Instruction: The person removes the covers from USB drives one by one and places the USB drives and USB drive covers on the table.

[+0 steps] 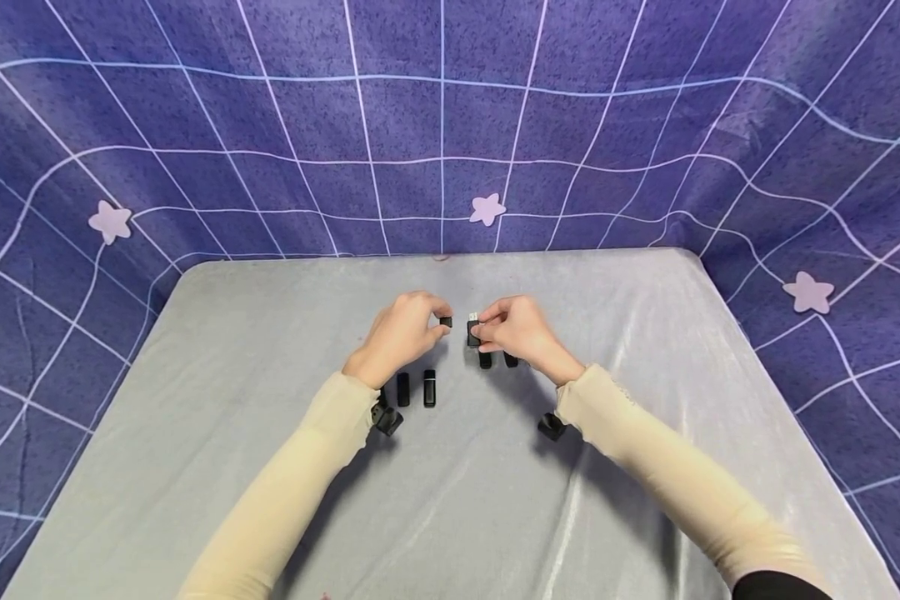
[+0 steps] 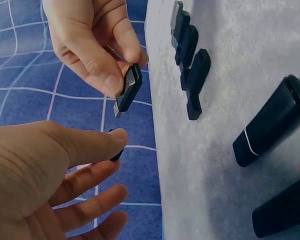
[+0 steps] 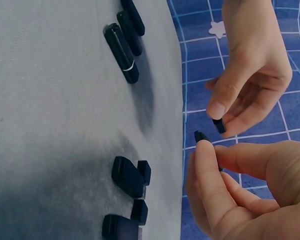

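In the head view, my left hand (image 1: pixel 399 332) pinches a small black cap (image 1: pixel 446 322) between thumb and forefinger; its other fingers spread loosely in the left wrist view. My right hand (image 1: pixel 523 330) holds a black USB flash drive (image 2: pixel 130 89) by its body, the bare metal plug (image 2: pixel 117 109) pointing toward the cap. A narrow gap separates cap and drive, both held above the tabletop. Below the right hand lie black flash drives (image 3: pixel 127 176), with small caps (image 3: pixel 144 172) beside them. Nearer the left forearm lies a capped drive with a white band (image 1: pixel 430 388).
Another black flash drive (image 1: pixel 403 390) lies left of the banded one, and a further one is partly hidden by the left sleeve. Grey cloth covers the table (image 1: pixel 450 500). A blue gridded curtain (image 1: pixel 405 125) with star shapes hangs behind it.
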Tool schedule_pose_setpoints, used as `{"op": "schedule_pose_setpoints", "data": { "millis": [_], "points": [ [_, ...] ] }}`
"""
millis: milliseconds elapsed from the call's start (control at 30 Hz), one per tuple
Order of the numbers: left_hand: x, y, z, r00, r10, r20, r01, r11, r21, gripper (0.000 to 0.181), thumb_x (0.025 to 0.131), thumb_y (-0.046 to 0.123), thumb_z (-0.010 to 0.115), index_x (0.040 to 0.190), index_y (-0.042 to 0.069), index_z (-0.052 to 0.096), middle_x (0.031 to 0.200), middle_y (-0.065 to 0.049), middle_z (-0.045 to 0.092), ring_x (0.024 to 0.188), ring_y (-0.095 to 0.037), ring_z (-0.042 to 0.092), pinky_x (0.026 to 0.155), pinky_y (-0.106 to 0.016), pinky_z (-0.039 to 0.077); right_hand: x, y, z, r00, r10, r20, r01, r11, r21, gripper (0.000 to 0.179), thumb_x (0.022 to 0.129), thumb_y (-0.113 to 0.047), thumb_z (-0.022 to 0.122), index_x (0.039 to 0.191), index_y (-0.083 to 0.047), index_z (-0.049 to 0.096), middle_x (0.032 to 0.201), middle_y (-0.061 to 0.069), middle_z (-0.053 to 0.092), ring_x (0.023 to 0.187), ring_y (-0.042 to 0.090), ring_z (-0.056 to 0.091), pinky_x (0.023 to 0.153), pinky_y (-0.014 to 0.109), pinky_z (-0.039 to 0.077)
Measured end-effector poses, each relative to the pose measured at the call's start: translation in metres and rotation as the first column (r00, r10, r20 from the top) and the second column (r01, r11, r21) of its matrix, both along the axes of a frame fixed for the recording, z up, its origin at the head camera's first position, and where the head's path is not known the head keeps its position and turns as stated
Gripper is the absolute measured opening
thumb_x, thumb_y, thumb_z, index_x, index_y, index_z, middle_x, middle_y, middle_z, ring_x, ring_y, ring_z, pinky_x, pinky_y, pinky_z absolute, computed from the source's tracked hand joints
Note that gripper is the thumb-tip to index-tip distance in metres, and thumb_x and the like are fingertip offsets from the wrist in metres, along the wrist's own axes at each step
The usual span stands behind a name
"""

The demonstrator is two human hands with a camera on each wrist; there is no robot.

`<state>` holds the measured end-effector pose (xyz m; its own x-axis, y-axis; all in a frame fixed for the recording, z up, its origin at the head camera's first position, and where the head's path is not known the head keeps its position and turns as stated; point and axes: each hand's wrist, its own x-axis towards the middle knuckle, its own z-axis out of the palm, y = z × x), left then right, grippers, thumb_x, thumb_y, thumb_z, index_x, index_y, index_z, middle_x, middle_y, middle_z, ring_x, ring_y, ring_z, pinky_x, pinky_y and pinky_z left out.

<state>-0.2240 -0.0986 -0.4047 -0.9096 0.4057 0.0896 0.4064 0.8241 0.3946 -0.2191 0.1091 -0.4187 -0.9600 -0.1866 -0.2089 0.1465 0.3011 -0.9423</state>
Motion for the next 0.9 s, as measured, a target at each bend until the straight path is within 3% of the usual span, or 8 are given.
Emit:
{"op": "schedule_pose_setpoints", "data": {
  "millis": [367, 600, 900],
  "points": [
    [-0.007, -0.003, -0.014, 1.000, 0.015, 0.027, -0.014, 1.000, -0.020, 0.024, 0.091, 0.017, 0.078, 0.115, 0.014, 0.077, 0.116, -0.004, 0.073, 0.114, -0.025, 0.069, 0.088, -0.046, 0.059, -0.005, -0.018, -0.013, 1.000, 0.001, 0.008, -0.002, 0.998, 0.058, 0.017, 0.088, -0.001, 0.077, 0.102, 0.007, 0.070, 0.095, 0.021, 0.075, 0.071, 0.023, 0.078, 0.078, 0.042, 0.063],
    [-0.007, -0.002, -0.017, 0.998, 0.025, 0.054, -0.023, 0.999, -0.042, 0.025, 0.091, 0.016, 0.078, 0.115, 0.014, 0.077, 0.119, -0.004, 0.074, 0.115, -0.025, 0.069, 0.089, -0.046, 0.058, -0.005, -0.023, -0.022, 0.999, 0.038, 0.007, -0.038, 0.988, 0.147, 0.016, 0.089, -0.003, 0.078, 0.100, 0.003, 0.068, 0.093, 0.016, 0.074, 0.070, 0.021, 0.077, 0.074, 0.038, 0.063],
    [-0.006, -0.004, -0.021, 0.999, 0.019, 0.048, -0.016, 0.998, -0.059, 0.025, 0.092, 0.017, 0.078, 0.116, 0.013, 0.077, 0.116, -0.005, 0.074, 0.110, -0.025, 0.070, 0.086, -0.046, 0.058, -0.005, -0.028, -0.027, 0.996, 0.086, -0.021, -0.078, 0.968, 0.240, 0.012, 0.087, -0.002, 0.079, 0.090, 0.002, 0.069, 0.083, 0.015, 0.075, 0.070, 0.028, 0.078, 0.066, 0.036, 0.063]
  ]
}}
